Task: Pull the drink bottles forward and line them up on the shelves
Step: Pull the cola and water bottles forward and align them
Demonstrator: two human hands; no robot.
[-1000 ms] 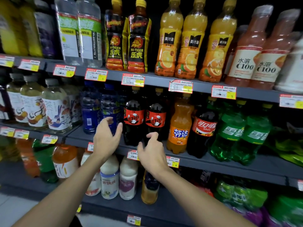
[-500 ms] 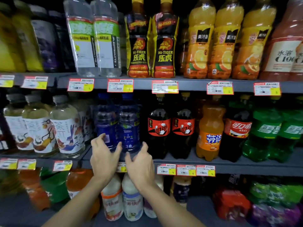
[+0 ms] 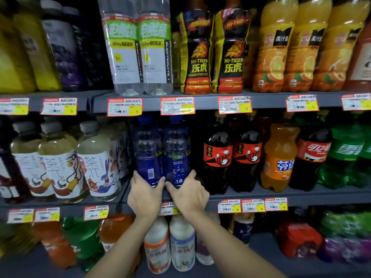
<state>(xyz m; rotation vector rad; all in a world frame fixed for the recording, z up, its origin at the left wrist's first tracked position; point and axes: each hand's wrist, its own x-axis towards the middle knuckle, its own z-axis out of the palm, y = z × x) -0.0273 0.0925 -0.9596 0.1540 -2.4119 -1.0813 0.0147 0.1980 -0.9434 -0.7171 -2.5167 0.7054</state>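
Arms outstretched, our left hand point(image 3: 145, 196) grips the left blue bottle point(image 3: 148, 157) at its base, our right hand point(image 3: 189, 196) the right blue bottle point(image 3: 177, 157), on the middle shelf point(image 3: 261, 194).

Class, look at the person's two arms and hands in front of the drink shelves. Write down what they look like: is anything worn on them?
The left hand and right hand are ungloved, with no ring visible on the fingers. Both forearms are bare down to the picture's lower edge: no sleeve, watch or bracelet shows.
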